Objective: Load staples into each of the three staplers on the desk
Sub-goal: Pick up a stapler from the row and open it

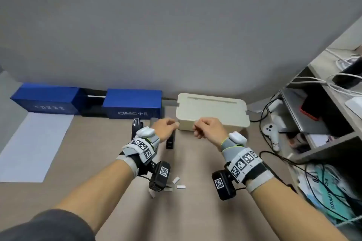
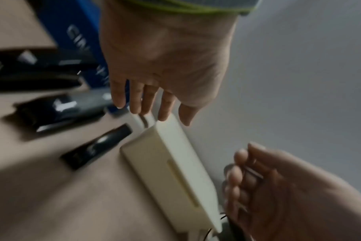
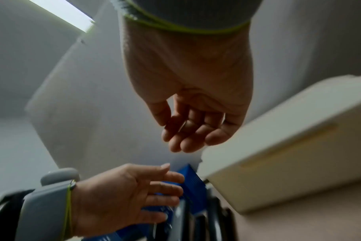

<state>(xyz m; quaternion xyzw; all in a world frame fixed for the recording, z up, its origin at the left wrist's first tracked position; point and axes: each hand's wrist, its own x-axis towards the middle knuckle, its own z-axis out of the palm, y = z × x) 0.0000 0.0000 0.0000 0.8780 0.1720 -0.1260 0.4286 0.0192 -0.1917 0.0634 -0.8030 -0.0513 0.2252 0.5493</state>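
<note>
Both my hands hang in the air above the desk, just in front of a cream box (image 1: 212, 111). My left hand (image 1: 172, 124) has relaxed fingers (image 2: 147, 99) and holds nothing. My right hand (image 1: 196, 130) has loosely curled fingers (image 3: 188, 130) and an empty palm. Three black staplers lie below and left of the left hand: one far left (image 2: 31, 70), one in the middle (image 2: 58, 110), one nearest the box (image 2: 97, 146). In the head view only two staplers show (image 1: 137, 129) (image 1: 170, 142). Several short staple strips (image 1: 176, 180) lie on the desk near me.
Two blue boxes (image 1: 133, 103) (image 1: 45, 100) stand along the back wall. A white sheet of paper (image 1: 33, 146) lies at the left. At the right stand a shelf unit (image 1: 323, 123), black cables and a white controller (image 1: 271, 133).
</note>
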